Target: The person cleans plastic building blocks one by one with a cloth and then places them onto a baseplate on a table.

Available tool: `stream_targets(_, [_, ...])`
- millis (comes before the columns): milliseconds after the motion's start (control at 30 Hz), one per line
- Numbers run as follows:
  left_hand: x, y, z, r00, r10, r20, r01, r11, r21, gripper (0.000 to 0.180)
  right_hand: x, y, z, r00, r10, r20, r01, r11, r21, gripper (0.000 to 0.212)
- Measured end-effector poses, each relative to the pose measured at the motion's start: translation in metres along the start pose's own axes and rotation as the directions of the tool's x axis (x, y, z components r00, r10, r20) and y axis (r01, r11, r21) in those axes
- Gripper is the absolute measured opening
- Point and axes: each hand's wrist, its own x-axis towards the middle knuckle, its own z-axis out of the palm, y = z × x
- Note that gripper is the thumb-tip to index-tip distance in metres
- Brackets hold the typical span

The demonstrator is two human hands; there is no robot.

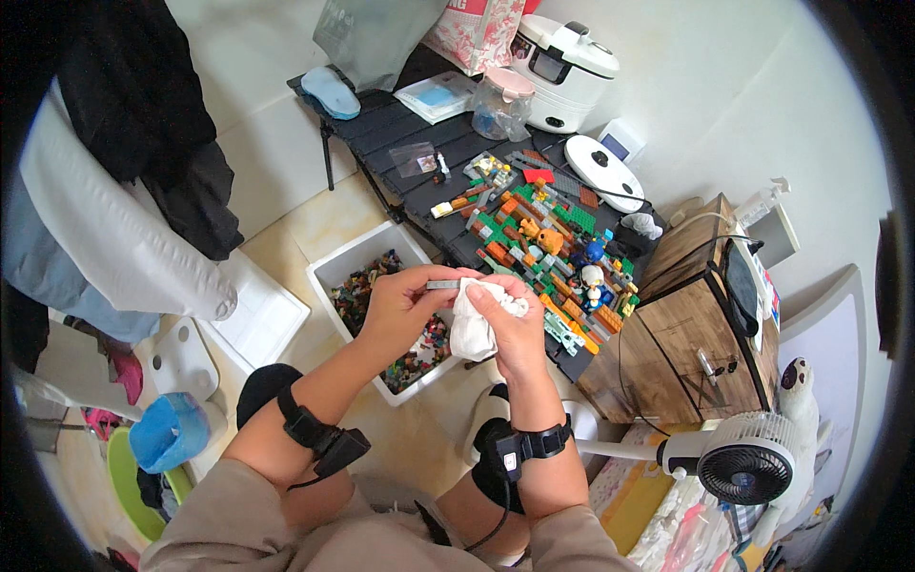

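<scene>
A small grey toy brick (442,284) is pinched between the thumb and fingers of my left hand (398,303). My right hand (519,334) is closed around a crumpled white cloth or tissue (472,329), which touches the brick's right end. Both hands meet above a white bin (355,248) of loose, mixed-colour toy bricks (434,343). Beyond them, a black slatted table (381,138) carries many bricks (505,214) laid in rows, with an orange figure (548,240) and blue and white figures (592,276) among them.
On the table are a white rice cooker (572,81), a pink-lidded jar (502,105) and a white lid (600,172). A wooden cabinet (658,367) and a fan (746,459) stand right. Clothes (143,124), a blue container (170,431) and a green basin (122,477) are left.
</scene>
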Motion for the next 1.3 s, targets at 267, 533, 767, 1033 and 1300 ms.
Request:
stream_targets(267, [-0.003, -0.008, 0.004, 0.998, 0.032, -0.052, -0.014, 0.953, 0.303, 0.014, 0.003, 0.009, -0.005, 0.970, -0.244, -0.018, 0.227, 0.927, -0.299, 0.010])
stream_targets(533, [-0.007, -0.013, 0.013, 0.995, 0.087, -0.052, -0.058, 0.909, 0.413, 0.013, 0.008, 0.021, -0.008, 0.930, -0.284, -0.235, 0.162, 0.888, -0.431, 0.013])
stream_targets(767, [0.005, -0.006, 0.011, 0.994, -0.098, -0.047, 0.085, 0.972, -0.217, 0.014, -0.001, 0.000, -0.009, 1.000, -0.026, -0.009, 0.027, 0.994, 0.106, 0.016])
stream_targets(1033, [-0.002, -0.008, 0.012, 0.997, -0.075, -0.023, 0.078, 0.982, 0.174, 0.016, -0.002, 0.013, -0.006, 0.930, -0.368, -0.004, 0.337, 0.856, -0.393, 0.009])
stream_targets(1300, [-0.009, -0.006, 0.021, 0.991, -0.091, -0.097, 0.114, 0.954, 0.277, 0.016, -0.005, 0.016, -0.005, 0.930, -0.352, -0.102, 0.285, 0.870, -0.402, 0.010])
